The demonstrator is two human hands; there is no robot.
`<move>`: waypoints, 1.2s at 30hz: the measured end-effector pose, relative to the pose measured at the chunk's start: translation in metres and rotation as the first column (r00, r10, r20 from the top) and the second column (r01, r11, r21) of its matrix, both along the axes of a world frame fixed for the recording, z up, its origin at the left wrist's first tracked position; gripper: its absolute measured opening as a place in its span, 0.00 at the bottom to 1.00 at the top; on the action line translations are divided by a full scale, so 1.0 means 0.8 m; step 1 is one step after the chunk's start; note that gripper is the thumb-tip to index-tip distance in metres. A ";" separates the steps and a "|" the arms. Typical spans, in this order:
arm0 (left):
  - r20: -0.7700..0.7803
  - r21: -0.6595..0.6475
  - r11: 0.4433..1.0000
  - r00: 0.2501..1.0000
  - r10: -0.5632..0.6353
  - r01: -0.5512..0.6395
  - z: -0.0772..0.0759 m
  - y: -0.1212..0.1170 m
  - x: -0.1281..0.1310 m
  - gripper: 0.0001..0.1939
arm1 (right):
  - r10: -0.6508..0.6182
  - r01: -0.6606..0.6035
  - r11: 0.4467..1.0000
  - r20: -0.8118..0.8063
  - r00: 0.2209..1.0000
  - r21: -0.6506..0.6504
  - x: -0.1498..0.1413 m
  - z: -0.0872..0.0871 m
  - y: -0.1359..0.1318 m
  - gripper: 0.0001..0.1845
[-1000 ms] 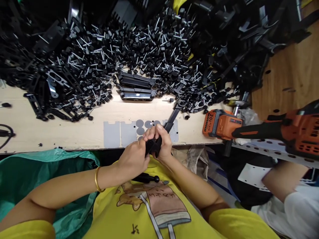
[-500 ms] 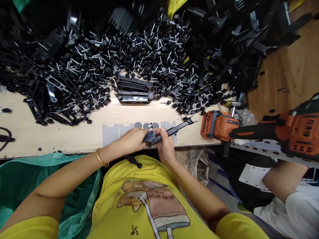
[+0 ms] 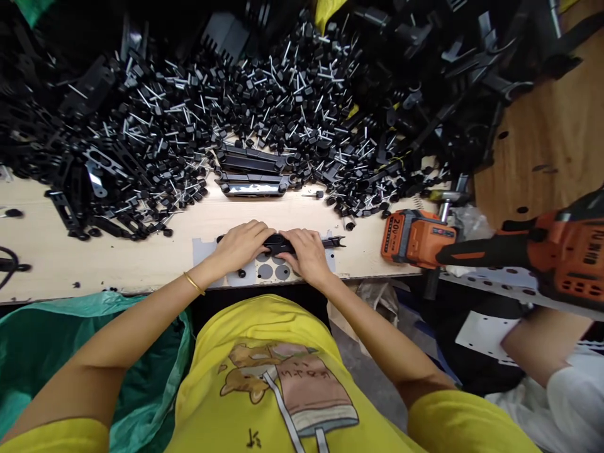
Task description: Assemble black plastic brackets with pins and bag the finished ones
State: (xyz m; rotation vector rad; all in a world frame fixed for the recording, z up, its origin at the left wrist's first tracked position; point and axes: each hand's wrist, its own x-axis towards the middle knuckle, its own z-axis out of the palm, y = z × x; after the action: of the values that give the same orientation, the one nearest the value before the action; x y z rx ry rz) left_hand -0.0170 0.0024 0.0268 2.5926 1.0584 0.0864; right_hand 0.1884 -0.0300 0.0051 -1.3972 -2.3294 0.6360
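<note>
Both hands grip one long black plastic bracket (image 3: 275, 244) lying crosswise low over the bench. My left hand (image 3: 245, 244) is closed on its left part, fingers on top. My right hand (image 3: 306, 253) is closed on its middle, and a narrow forked end sticks out beyond it to the right. Under and around the hands are flat grey rectangles and grey discs (image 3: 265, 272) on the bench top. Farther back lie several similar black brackets (image 3: 255, 187) side by side. A loose knob with a metal pin (image 3: 319, 194) lies to their right.
A big heap of black knobs with metal pins (image 3: 264, 94) spreads across the back of the bench (image 3: 141, 264). At the right stands an orange cordless power tool (image 3: 566, 251). A green bag (image 3: 94, 321) hangs at front left. Another person's arm (image 3: 538, 343) shows at lower right.
The bracket has swung from a steep slant near my body to lying level over the grey shapes. Both hands moved forward with it, and my left hand now rests on its left part.
</note>
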 end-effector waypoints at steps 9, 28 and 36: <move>0.004 0.018 0.998 0.999 -0.053 0.052 0.001 0.005 0.001 0.16 | 0.110 -0.111 0.994 0.010 0.994 0.025 0.015 -0.008 0.013 0.24; 0.114 -0.027 0.966 0.959 0.258 -0.257 0.040 0.032 -0.045 0.16 | -0.327 0.301 0.937 0.140 0.934 0.177 0.069 0.012 0.140 0.07; -0.078 0.170 0.847 0.850 0.521 -0.504 -0.001 0.078 -0.111 0.12 | -0.228 0.179 0.969 -0.335 0.914 -0.171 0.042 0.052 0.046 0.04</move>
State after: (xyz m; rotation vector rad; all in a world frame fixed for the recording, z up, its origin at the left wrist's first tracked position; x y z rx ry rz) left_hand -0.1061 0.0646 0.0259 2.3805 1.8363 0.1386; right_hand 0.2221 0.0066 0.0466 -1.4250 -1.8619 0.9129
